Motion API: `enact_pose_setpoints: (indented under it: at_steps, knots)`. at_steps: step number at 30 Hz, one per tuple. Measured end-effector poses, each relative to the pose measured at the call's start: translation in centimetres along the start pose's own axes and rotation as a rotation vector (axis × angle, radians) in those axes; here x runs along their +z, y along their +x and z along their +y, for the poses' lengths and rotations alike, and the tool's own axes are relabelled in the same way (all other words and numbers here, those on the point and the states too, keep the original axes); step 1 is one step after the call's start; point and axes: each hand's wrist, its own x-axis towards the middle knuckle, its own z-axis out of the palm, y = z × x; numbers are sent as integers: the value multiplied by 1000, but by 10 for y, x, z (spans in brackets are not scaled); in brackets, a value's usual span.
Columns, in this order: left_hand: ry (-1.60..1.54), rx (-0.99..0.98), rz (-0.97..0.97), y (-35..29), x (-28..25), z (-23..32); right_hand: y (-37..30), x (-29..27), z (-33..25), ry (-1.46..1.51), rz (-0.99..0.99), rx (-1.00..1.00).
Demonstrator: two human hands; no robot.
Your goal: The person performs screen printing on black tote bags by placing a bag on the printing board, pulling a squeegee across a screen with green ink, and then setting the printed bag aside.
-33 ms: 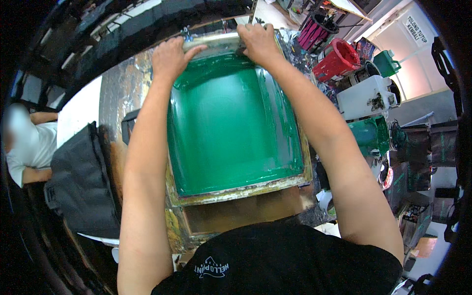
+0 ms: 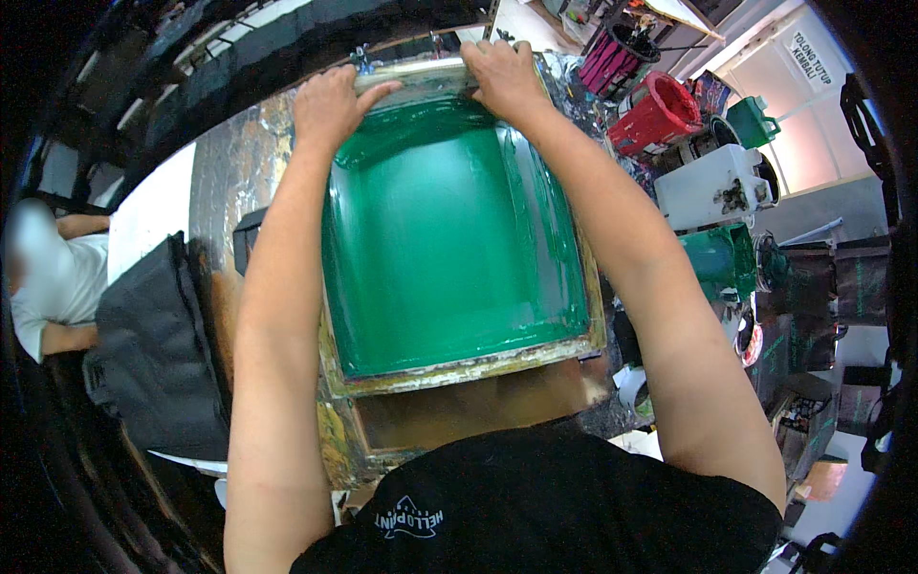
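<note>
A screen-printing frame (image 2: 469, 371) lies in front of me, its mesh (image 2: 430, 258) coated with wet green ink. At its far end, both my hands grip a squeegee (image 2: 426, 86) that spans the frame's width. My left hand (image 2: 327, 110) is closed round the squeegee's left end, thumb stretched inward along it. My right hand (image 2: 505, 81) is closed over the right end, fingers over the far side. A thicker band of green ink lies just on the near side of the squeegee. Its blade edge is hidden.
Black fabric bags (image 2: 158, 354) lie to the left, near a person (image 2: 62, 277) in a white shirt. Along the right stand a red ink bucket (image 2: 660, 110), a white jerrycan (image 2: 712, 188) and a green-stained container (image 2: 717, 258). A brown panel (image 2: 478, 409) lies below the frame.
</note>
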Motion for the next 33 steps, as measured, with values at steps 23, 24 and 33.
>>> enact_pose_setpoints:
  at_steps: [23, 24, 33]
  knots:
    - [-152, 100, 127, -218, -127, 76, -216, -143, -88, 56, -123, 7]
    - [-148, 93, 128, -229, -135, 81, -225, -151, -93, 52, -140, 13]
    - [-164, 61, 81, -282, -175, 107, -281, -196, -113, 104, -133, -3]
